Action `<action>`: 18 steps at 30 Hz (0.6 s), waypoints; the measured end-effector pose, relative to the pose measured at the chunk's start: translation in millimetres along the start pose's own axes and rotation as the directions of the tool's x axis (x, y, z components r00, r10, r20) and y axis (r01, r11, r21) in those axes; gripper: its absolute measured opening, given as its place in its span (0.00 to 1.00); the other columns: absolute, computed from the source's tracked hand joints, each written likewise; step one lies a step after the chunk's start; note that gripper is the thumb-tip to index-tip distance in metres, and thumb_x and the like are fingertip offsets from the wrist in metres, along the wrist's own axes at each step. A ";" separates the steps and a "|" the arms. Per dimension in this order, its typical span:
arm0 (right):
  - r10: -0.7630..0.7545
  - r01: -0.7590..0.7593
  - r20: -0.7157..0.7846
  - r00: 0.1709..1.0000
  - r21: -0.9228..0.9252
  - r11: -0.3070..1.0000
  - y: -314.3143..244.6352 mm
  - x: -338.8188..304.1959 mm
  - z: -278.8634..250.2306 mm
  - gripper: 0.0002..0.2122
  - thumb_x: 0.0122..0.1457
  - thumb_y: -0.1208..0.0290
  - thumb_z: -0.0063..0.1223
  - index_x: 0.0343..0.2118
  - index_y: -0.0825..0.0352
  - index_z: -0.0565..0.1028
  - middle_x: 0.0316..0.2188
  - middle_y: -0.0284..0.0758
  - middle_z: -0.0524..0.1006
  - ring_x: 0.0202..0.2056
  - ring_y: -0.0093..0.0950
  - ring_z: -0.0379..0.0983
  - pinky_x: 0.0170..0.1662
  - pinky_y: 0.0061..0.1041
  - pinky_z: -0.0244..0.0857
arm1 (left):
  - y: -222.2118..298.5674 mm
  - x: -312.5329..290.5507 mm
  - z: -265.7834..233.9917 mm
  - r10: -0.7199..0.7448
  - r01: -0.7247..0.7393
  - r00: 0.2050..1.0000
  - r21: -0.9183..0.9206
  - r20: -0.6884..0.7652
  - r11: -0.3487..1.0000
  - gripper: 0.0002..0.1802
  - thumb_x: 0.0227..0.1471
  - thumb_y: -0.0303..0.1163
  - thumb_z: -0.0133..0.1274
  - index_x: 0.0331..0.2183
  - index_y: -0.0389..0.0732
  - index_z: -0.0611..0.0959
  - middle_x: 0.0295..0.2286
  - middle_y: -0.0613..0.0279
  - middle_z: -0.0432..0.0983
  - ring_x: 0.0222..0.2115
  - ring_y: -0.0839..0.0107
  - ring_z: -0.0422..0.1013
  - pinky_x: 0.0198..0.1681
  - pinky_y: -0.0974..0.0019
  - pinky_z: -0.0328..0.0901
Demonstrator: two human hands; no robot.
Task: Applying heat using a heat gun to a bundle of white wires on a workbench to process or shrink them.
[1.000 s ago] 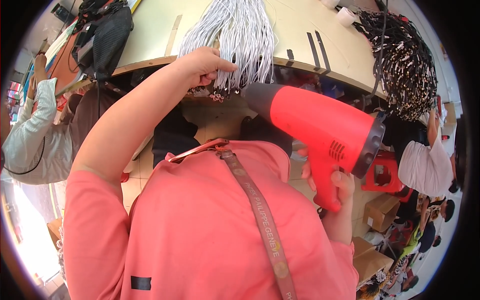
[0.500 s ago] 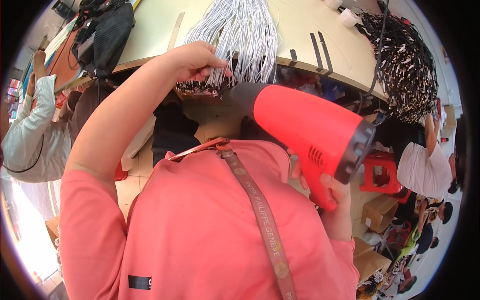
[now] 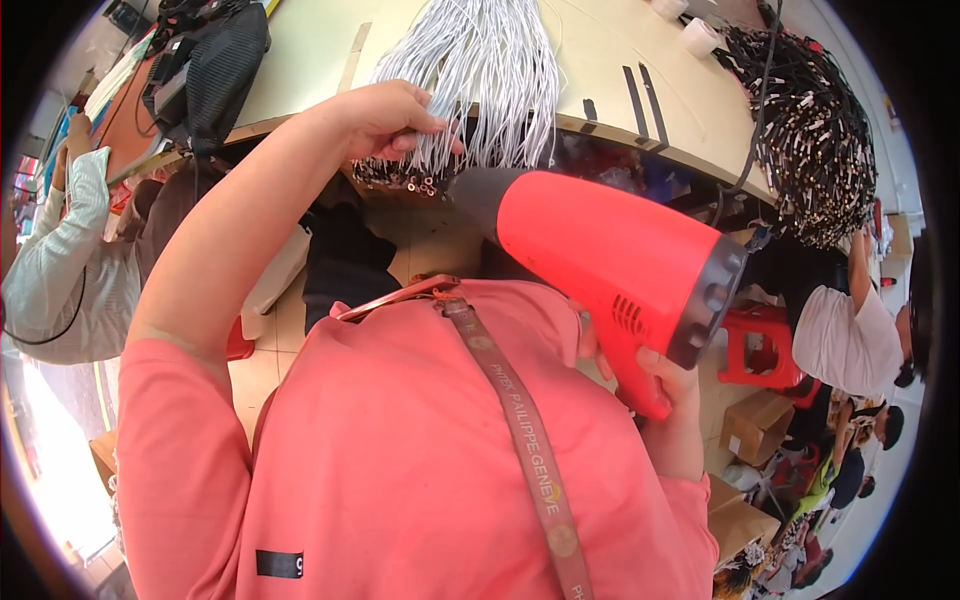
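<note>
A large bundle of white cables [image 3: 490, 70] lies on the table and hangs over its near edge. My left hand [image 3: 395, 122] is closed on some of these cables at the edge, on the bundle's left side. Below it dangle the cable ends [image 3: 425, 186], dark with small ring-like tips. In my right hand [image 3: 665, 372] is a red heat gun [image 3: 610, 240], gripped by its handle in front of my chest. Its black nozzle [image 3: 478, 195] points left, close to the hanging ends. Part of my right hand's fingers is hidden behind the handle.
The pale table [image 3: 620, 60] carries strips of black tape. A thick bundle of black cables [image 3: 810, 140] hangs off its right side, near a white roll [image 3: 703, 38]. A black bag [image 3: 225, 80] lies at far left. People sit on both sides; a red stool [image 3: 755, 345] stands at right.
The heat gun has shifted slightly left, its nozzle nearer the hanging cable ends. More ring-like tips show below my left hand, which has barely moved and still grips the cables.
</note>
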State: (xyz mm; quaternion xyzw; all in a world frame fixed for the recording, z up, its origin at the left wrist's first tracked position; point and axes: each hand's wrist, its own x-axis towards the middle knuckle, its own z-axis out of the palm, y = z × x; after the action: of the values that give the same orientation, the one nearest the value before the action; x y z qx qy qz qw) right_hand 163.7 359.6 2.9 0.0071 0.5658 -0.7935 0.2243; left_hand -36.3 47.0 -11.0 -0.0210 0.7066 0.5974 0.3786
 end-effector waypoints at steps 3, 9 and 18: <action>-0.116 0.103 -0.074 0.990 -0.165 0.981 6.0 4.3 -8.0 0.35 0.43 0.56 0.61 0.48 0.79 0.64 0.43 0.52 0.70 0.23 0.27 0.71 0.21 0.19 0.65 | 1.0 -2.2 1.7 0.013 -0.013 1.000 -0.005 -0.015 1.000 0.08 0.54 0.26 0.45 0.37 0.34 0.72 0.34 0.52 0.78 0.09 0.84 0.55 0.10 0.78 0.51; -0.077 0.077 0.020 0.997 0.022 0.997 -6.1 7.3 9.6 0.35 0.43 0.56 0.60 0.48 0.81 0.63 0.42 0.53 0.71 0.23 0.27 0.71 0.20 0.19 0.64 | 1.4 -0.8 2.1 -0.005 0.005 1.000 0.007 -0.013 1.000 0.08 0.53 0.25 0.45 0.36 0.33 0.70 0.34 0.50 0.78 0.08 0.83 0.54 0.10 0.77 0.51; -0.011 0.007 0.058 0.998 0.070 0.998 -6.2 2.5 -1.7 0.37 0.42 0.55 0.61 0.49 0.81 0.62 0.41 0.53 0.70 0.23 0.27 0.70 0.20 0.17 0.63 | 4.0 0.0 1.1 0.043 -0.040 0.999 0.138 -0.018 0.990 0.06 0.51 0.23 0.48 0.25 0.35 0.68 0.29 0.48 0.79 0.08 0.81 0.54 0.09 0.73 0.49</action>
State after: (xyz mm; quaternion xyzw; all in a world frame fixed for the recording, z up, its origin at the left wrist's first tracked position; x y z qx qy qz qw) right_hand 158.8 361.9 7.2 -0.0108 0.5311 -0.8135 0.2368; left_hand -37.6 49.0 -7.7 0.0138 0.7505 0.5546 0.3593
